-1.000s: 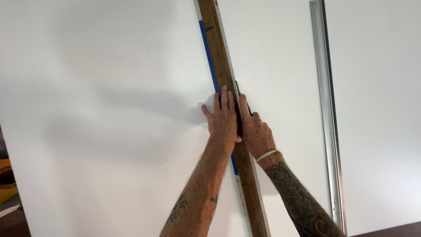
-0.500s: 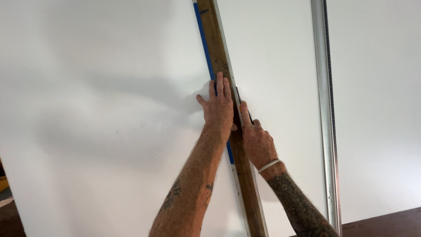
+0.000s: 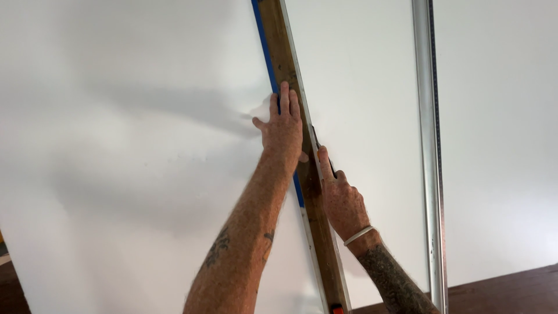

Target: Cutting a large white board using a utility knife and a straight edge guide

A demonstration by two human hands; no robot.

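Observation:
A long wooden strip (image 3: 286, 58) lies slanted across a large white sheet (image 3: 128, 174), with blue tape (image 3: 263, 40) along its left edge. My left hand (image 3: 283, 132) presses flat on the strip and the sheet beside it, fingers stretched upward. Lower down, my right hand (image 3: 342, 200) rests at the strip's right edge. It is closed around a slim dark tool (image 3: 318, 145), with the forefinger laid along it. The tool's tip is against the strip's edge, and most of the tool is hidden in the hand.
A narrow metal rail (image 3: 430, 174) runs from top to bottom over the white sheet at the right. A dark wooden surface (image 3: 511, 291) shows at the bottom right and bottom left corners. A small orange piece (image 3: 336, 308) sits at the strip's lower end.
My hands, side by side a second ago, have drawn apart. The left slid up the strip, and the right moved down along its right edge with the dark tool.

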